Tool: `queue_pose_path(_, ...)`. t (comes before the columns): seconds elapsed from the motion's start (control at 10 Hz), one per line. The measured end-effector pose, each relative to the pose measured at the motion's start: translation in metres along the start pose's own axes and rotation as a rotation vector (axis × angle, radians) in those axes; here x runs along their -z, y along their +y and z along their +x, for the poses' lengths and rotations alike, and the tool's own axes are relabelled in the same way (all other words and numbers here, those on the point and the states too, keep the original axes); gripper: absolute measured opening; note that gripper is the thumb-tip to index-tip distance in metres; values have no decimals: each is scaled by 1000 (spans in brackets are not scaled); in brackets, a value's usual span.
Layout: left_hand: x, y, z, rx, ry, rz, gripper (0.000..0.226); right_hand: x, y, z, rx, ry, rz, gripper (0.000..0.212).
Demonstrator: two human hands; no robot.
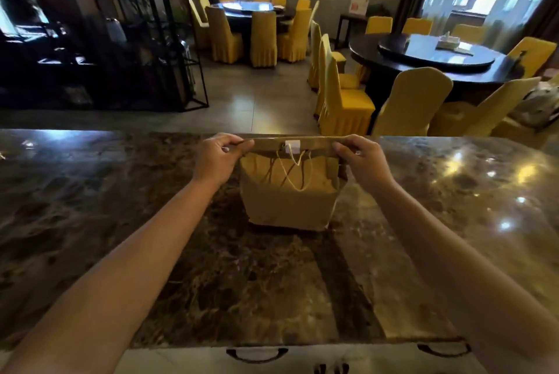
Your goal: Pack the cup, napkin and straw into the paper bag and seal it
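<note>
While both hands' grips pinch its folded top (corners), the paper bag (pixel 290 207) stands between.

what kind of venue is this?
Likely a restaurant or banquet hall: round dining tables ringed by yellow-covered chairs, seen from a marble counter where the paper bag is being packed.

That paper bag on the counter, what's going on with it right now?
A person stands at a marble counter with a brown paper bag upright on it. The left hand and right hand each pinch an end of the bag's folded-over top. A small white sticker sits mid-fold. No cup, napkin or straw is visible.
</note>
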State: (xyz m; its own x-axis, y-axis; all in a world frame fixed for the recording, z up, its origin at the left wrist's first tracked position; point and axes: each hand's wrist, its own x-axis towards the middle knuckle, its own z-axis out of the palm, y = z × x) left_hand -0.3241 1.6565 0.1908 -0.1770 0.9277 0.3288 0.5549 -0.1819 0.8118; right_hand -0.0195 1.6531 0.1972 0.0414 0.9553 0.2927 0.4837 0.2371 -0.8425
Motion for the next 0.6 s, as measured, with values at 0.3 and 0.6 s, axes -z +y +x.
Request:
queue_pose_path(0.3, -6, -4, 7, 4, -72, 6, 40, 0, 11, 9, -24, -32, 33, 23)
queue_pose_path(0.6, 3, 37, 26, -256, 41, 15, 37, 23, -31, 32, 3, 16, -3, 29)
